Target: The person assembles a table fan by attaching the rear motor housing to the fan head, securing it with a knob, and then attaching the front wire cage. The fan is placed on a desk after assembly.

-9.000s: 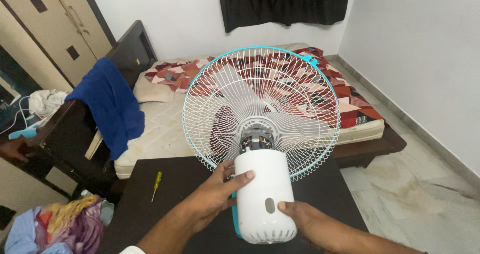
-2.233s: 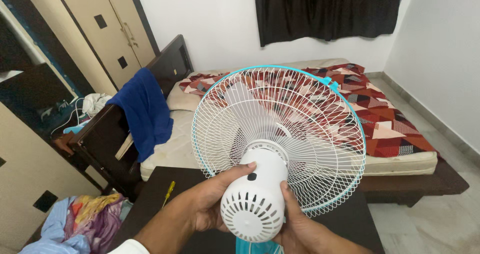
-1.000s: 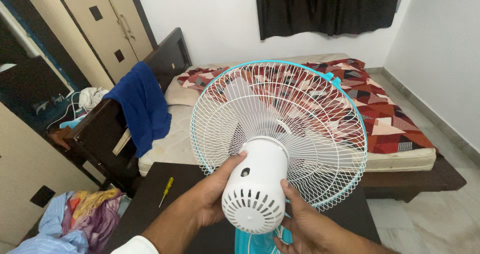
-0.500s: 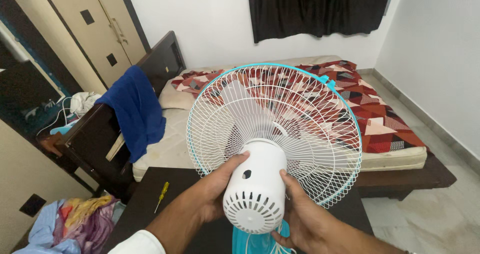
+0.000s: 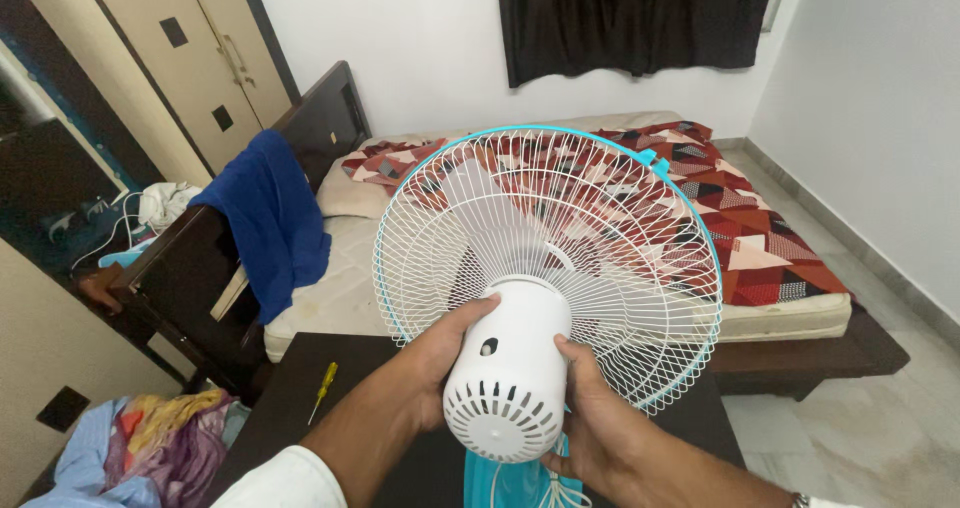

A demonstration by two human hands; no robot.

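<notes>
The white motor housing (image 5: 510, 368) sits between my two hands, its slotted rear end facing me and a small dark hole on its side. My left hand (image 5: 432, 368) wraps its left flank, fingers (image 5: 470, 313) curled and pressed on the top edge. My right hand (image 5: 590, 418) cups the right flank, thumb on the plastic; its other fingers are hidden behind the housing, so I cannot tell their spread. Just beyond my fingers the white wire guard (image 5: 548, 258) with a blue rim stands upright, blades only dimly visible through it. Below my palms a blue stand (image 5: 500, 483) is cut off by the frame edge. Left of my left hand, a yellow screwdriver (image 5: 322, 388) lies on the dark counter (image 5: 300, 418). The bed (image 5: 780, 268) lies beyond the guard.
</notes>
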